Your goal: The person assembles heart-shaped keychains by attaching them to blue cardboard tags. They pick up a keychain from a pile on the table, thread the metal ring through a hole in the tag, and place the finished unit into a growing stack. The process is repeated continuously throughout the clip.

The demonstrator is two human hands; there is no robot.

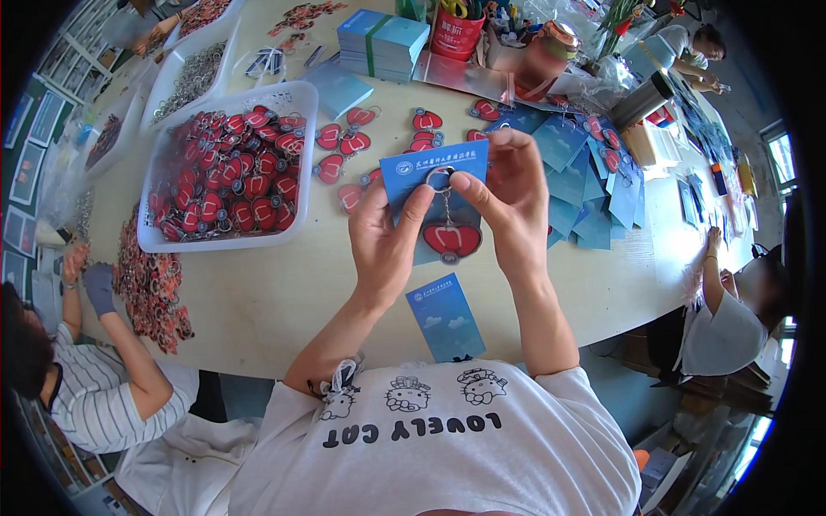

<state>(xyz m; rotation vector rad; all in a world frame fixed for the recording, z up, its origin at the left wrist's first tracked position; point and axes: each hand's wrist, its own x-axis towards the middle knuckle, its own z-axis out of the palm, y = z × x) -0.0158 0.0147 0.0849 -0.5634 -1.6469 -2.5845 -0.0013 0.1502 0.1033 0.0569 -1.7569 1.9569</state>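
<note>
Above the table, a blue printed card (397,175) is held upright in front of me. My left hand (385,236) pinches its left side, the thumb up by a metal split ring. From that ring a short chain hangs over the card's front, ending in a red keychain charm (453,242) with a small grey tag. My right hand (516,193) grips the card's right side, its thumb pressed on the ring; its other fingers are partly hidden behind the card. Another blue card (446,316) lies at the table's near edge, below my hands.
To the left, a clear plastic bin (222,245) holds many red keychains (237,168). Orange-red charms (151,279) are heaped beside it. Blue cards (564,193) spread out at right, near a tumbler (641,101). A banded card stack (383,45) stands behind. Co-workers sit at both sides.
</note>
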